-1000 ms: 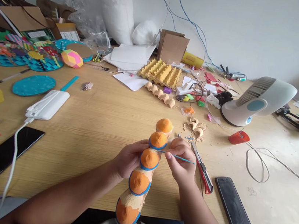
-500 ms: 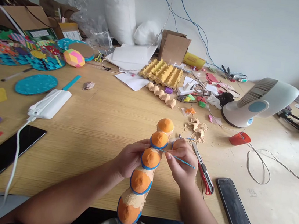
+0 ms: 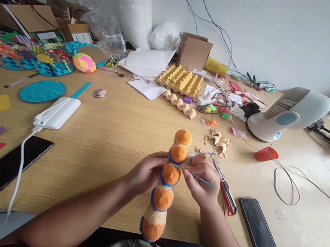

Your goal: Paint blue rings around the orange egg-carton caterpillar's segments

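Observation:
An egg carton strip (image 3: 163, 199) with several bumps runs lengthwise in front of me, its bumps covered in orange clay with blue edging on most of them. My left hand (image 3: 148, 172) grips the strip from its left side, near the middle. In my right hand (image 3: 205, 180), thumb and fingers pinch a thin blue sculpting tool (image 3: 204, 181). The tool's pale tip lies against the strip, between the second and third bumps from the far end. A red utility knife (image 3: 225, 189) lies on the table just right of my right hand.
Right of the knife lies a dark phone (image 3: 260, 231), with a red cup (image 3: 266, 154) and a white fan (image 3: 285, 116) beyond. Carton scraps (image 3: 219, 141) and a yellow egg tray (image 3: 180, 80) sit farther back. A power bank (image 3: 59, 112) and a black tablet-like device (image 3: 5, 168) are at left.
The near end of the egg carton strip has swung right and slightly up, so the strip stands straighter. My right hand keeps the tool at the strip. The view has shifted slightly.

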A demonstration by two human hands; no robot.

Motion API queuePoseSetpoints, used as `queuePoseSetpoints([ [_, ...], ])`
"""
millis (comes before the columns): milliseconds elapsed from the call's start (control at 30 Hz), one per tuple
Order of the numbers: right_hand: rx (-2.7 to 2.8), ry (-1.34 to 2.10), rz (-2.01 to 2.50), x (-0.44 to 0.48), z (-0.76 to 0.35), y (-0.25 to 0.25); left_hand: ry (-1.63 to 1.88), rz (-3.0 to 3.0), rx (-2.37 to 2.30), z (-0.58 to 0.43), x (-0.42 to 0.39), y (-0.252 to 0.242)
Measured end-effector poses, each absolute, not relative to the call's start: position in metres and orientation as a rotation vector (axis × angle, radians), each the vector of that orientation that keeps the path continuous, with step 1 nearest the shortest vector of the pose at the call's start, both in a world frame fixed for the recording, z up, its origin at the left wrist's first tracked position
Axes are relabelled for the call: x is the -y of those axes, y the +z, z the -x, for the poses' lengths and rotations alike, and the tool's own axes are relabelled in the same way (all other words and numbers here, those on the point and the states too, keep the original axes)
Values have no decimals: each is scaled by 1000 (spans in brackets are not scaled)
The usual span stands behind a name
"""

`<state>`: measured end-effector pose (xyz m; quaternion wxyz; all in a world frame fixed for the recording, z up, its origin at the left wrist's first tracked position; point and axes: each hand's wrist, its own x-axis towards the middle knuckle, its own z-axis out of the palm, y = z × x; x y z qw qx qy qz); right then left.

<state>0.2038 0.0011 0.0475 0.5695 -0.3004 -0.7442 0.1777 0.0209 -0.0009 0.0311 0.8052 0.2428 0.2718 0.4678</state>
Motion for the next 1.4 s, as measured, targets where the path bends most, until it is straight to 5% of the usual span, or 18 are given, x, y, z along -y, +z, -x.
queuePoseSetpoints([
  [1400,1880,228,838,-6,-207,46,1154,-848,-815,-23,6,13],
])
